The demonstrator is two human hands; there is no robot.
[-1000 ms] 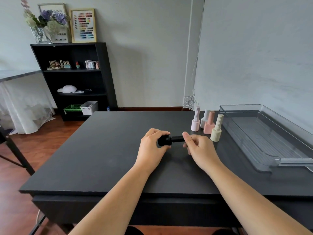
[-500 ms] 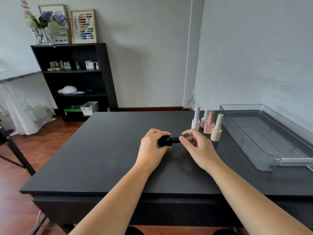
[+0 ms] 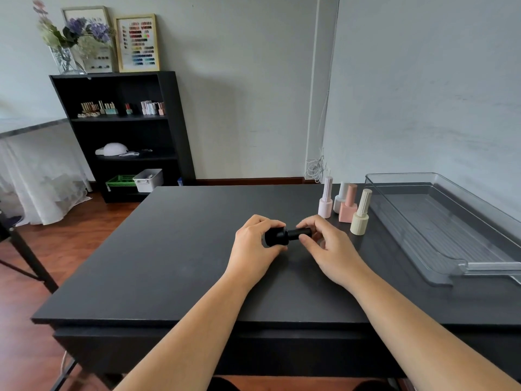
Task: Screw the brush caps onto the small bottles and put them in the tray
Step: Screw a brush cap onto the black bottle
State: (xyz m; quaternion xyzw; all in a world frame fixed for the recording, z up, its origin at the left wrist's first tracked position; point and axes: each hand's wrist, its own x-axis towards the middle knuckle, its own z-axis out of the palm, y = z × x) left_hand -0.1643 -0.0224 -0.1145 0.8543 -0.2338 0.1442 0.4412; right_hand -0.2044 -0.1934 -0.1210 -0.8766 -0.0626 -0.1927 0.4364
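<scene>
From the head view I have the left hand (image 3: 253, 246) gripping the black bottle (image 3: 275, 237), which lies sideways just above the middle of the table (image 3: 169, 263). The right hand (image 3: 329, 249) pinches its black brush cap (image 3: 301, 233) between thumb and fingertips. The cap meets the bottle's neck, but I cannot tell how far it is threaded on. A wide stretch of dark tabletop runs from the left hand to the table's left edge, and another lies between both wrists and the near edge. To the far right of the hands stand four capped bottles close together: lilac (image 3: 325, 203), pale grey (image 3: 341, 196), pink (image 3: 348, 207) and cream (image 3: 361, 215). The cream one is just beside the clear tray (image 3: 400, 176), which runs along the table's right side, its handle lip at the near end. On the far shelf (image 3: 174, 122) a framed colour chart (image 3: 138, 43) shows swatches, with any writing too small for me to read.
</scene>
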